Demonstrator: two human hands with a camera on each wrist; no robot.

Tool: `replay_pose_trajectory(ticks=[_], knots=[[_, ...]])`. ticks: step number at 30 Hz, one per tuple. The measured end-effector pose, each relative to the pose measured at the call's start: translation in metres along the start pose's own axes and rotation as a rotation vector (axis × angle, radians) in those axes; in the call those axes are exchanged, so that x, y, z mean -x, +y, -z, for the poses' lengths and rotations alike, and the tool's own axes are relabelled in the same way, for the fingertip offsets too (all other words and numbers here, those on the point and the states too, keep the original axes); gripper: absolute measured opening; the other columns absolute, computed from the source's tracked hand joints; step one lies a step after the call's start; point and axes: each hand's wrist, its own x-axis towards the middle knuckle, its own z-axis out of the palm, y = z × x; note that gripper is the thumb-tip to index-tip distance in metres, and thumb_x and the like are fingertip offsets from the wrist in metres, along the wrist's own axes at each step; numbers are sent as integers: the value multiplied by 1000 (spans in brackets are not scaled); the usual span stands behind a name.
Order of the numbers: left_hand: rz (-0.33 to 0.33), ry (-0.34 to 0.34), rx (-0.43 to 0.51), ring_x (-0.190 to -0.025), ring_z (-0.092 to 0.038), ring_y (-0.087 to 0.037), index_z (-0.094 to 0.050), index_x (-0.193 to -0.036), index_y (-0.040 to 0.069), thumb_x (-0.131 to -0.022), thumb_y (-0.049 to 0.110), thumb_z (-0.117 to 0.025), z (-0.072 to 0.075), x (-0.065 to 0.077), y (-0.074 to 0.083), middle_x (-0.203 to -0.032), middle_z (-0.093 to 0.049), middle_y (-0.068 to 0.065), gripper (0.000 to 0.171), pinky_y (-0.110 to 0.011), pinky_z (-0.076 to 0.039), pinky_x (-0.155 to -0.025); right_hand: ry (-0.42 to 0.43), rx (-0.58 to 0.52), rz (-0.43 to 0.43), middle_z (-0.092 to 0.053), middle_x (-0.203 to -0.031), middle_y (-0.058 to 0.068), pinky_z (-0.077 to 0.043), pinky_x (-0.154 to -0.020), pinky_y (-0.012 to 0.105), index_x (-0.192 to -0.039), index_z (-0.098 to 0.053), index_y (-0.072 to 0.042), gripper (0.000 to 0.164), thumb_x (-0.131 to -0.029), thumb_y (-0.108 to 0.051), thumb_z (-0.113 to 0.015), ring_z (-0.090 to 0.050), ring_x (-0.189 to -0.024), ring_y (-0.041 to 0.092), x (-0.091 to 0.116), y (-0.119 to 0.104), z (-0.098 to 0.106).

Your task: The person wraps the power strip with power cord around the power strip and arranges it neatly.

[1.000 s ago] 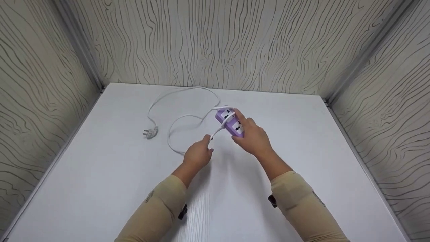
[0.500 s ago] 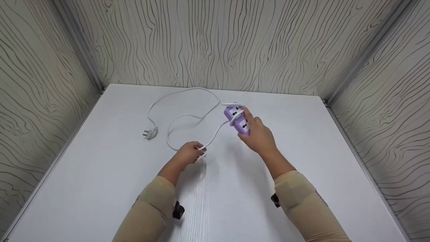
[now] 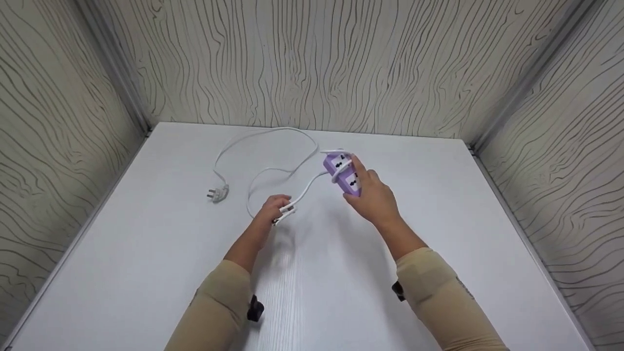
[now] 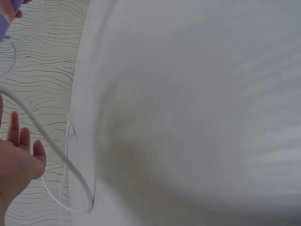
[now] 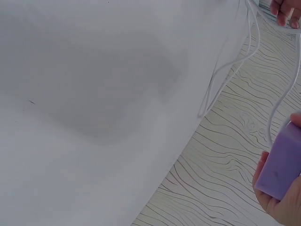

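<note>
A purple-and-white power strip (image 3: 345,176) is gripped in my right hand (image 3: 378,197), raised and tilted over the table. Its white cord (image 3: 310,181) is wrapped once across the sockets. From there the cord runs slack to my left hand (image 3: 273,208), which holds it; the thumb-side grip lies off the edge in the left wrist view. There, the other fingers (image 4: 14,129) stick out loosely beside the cord. In the right wrist view the strip's purple underside (image 5: 282,162) shows between fingers and thumb. The plug (image 3: 218,193) lies on the left part of the table.
The rest of the cord (image 3: 287,128) lies in wide loops on the white table (image 3: 438,209). Panels with a wood-grain pattern (image 3: 302,63) stand behind the table and on both sides. Cameras are strapped under both sleeved wrists.
My left hand has drawn back toward the lower left, then risen slightly with the cord. My right hand and the power strip have shifted a little to the right. The plug stays put.
</note>
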Motion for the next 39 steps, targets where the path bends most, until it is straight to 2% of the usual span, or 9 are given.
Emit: replay_pose_trajectory(ticks=[4,8,13,17,20,24,31,35,39], knots=[[-58,-161,43,-137,-12,-25,-57,-102,5,-84,15,-36,1,4,-5,-143,-36,-6,29,-50,-8,-104,13,2,15,-48,-119,17,-47,-78,49,-146,-8,-35,88,-80,-34,-66,-58,-92,35,-1,-1,1],[-114,-251,109,-127,-35,-26,-54,-99,8,-92,27,-28,0,3,-9,-121,-57,-13,32,-51,-8,-105,14,14,10,-48,-118,17,-47,-78,49,-146,-7,-34,89,-80,-34,-67,-58,-92,34,-2,1,1],[-159,-241,133,-104,-54,-37,-51,-98,6,-96,39,-12,-3,0,-13,-97,-61,-22,51,-51,-19,-102,12,23,-20,-48,-117,18,-46,-80,49,-146,-7,-33,88,-80,-33,-66,-57,-93,35,-4,8,2],[-202,-236,5,-102,-52,-35,-52,-102,1,-98,39,-12,-1,0,-14,-97,-56,-23,56,-49,-25,-98,18,31,-39,-48,-116,19,-46,-80,50,-146,-8,-32,87,-81,-33,-65,-57,-93,36,-6,15,3],[-171,-122,-159,-91,-52,-24,-54,-94,5,-97,36,-38,0,1,-12,-89,-55,-12,36,-42,-36,-87,18,37,-59,-48,-116,20,-46,-80,51,-146,-8,-31,87,-81,-32,-65,-56,-93,36,-7,20,3],[-170,141,-350,-73,-47,-17,-53,-88,11,-85,26,-65,1,0,-8,-77,-50,-2,19,-29,-41,-65,9,50,-85,-48,-115,20,-46,-80,51,-146,-7,-31,86,-82,-32,-64,-57,-93,37,-8,28,1],[-452,549,-646,-71,-52,-12,-55,-88,9,-84,17,-66,13,1,-1,-81,-55,-1,14,-26,-45,-61,-14,52,-115,-48,-114,20,-46,-79,51,-146,-6,-31,86,-82,-32,-64,-56,-92,37,-8,37,-2],[-589,607,-764,-72,-54,-13,-58,-84,8,-85,13,-65,28,2,5,-80,-57,-2,8,-27,-47,-63,-22,56,-124,-48,-113,19,-46,-78,51,-146,-6,-32,86,-82,-32,-63,-56,-90,36,-8,40,0],[-648,505,-926,-73,-58,-16,-62,-85,8,-85,15,-65,43,2,11,-79,-62,-2,7,-28,-49,-66,-34,55,-140,-47,-116,20,-45,-80,52,-146,-6,-32,86,-82,-33,-63,-55,-92,36,-8,43,2]])
